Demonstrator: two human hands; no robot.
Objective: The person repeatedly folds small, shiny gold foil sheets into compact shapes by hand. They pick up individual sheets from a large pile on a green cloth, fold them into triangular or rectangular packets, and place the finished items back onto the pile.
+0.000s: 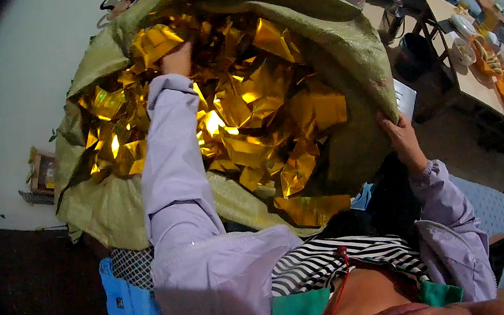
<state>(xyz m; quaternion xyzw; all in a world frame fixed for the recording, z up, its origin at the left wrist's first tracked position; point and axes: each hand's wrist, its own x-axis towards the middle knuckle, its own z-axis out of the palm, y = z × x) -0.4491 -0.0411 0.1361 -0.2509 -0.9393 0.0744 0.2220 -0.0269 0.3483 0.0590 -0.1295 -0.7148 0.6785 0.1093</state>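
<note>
A large woven plastic sack [340,29], dull yellow-green, lies wide at the mouth before me, filled with many folded pieces of shiny gold foil paper [239,105]. My left hand [178,60] reaches in among the pieces at the upper left; its fingers are hidden behind a gold foil piece [157,41], so whether it grips anything does not show. At the right, my right hand [398,136] pinches the rim of the sack. One flat gold piece [312,210] rests at the near edge of the sack, close to my lap.
On the right stands a long table [483,86] with bowls, orange plastic bags and small jars. A dark bucket [413,52] sits beside it. A pale blue patterned surface [491,203] is at the lower right; a blue cloth [130,310] hangs at the lower left. A small framed object [43,174] is at the left wall.
</note>
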